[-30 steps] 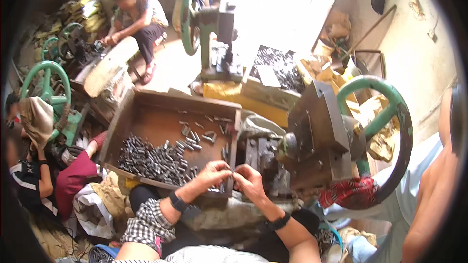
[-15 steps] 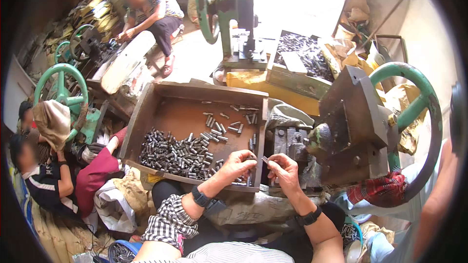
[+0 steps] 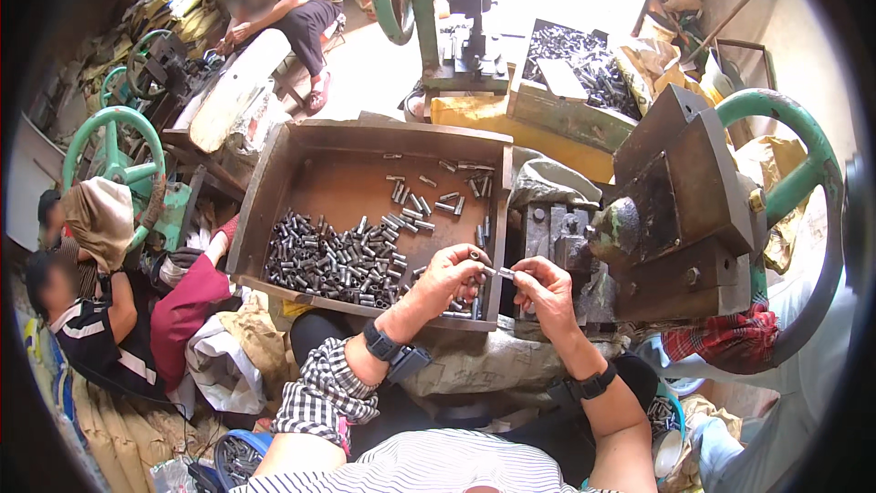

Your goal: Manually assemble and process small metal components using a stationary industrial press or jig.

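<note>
My left hand (image 3: 445,279) is closed over the right front corner of a brown tray (image 3: 338,184), with a small metal sleeve (image 3: 474,256) at its fingertips, its open end showing. Just past the tray's right wall, my right hand (image 3: 546,290) pinches a small metal cylinder (image 3: 505,273). A thin light-coloured piece lies between the two sets of fingertips; which hand holds it I cannot tell. Heaped in the tray's front left are many small metal cylinders (image 3: 333,256), with others scattered toward its right side.
Right of the tray stands a heavy press (image 3: 680,205) with a green handwheel (image 3: 785,110). Another green press (image 3: 424,27) stands beyond the tray, beside a box of metal parts (image 3: 584,59). Co-workers sit at the far left and near left. Blue tubs (image 3: 222,456) holding parts stand low down.
My fingertips have come closer together, and a thin piece now shows between them. The sleeve's open end has come into sight at my left hand. The whole view has shifted slightly.
</note>
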A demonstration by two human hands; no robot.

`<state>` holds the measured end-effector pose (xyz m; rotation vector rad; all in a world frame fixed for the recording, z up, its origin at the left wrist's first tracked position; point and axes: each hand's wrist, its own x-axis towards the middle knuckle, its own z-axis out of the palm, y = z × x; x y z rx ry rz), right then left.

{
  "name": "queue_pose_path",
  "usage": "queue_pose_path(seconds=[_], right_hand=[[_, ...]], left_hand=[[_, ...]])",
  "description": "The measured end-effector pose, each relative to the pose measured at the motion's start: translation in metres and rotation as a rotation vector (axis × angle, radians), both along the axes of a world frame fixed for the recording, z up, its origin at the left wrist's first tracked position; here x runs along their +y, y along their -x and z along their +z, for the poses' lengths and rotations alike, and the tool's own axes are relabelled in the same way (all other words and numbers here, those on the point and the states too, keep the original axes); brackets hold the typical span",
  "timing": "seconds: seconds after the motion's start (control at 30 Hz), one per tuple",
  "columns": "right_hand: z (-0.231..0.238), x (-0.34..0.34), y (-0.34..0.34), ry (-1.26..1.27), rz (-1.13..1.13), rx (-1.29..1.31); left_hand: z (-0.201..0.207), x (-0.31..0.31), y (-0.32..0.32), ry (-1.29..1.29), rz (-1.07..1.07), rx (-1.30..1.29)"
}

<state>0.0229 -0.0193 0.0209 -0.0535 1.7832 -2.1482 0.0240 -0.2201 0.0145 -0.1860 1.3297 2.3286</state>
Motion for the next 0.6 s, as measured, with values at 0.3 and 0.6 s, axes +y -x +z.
queue_pose_path(seconds=[0.3, 0.6], right_hand=[[-0.003, 0.000, 0.000, -0.004, -0.004, 0.004], [-0.009, 0.000, 0.003, 0.090, -0.031, -0.060]], left_hand=[[-0.008, 0.004, 0.001, -0.053, 0.006, -0.052], [-0.010, 0.006, 0.002, -0.081, 0.003, -0.060]])
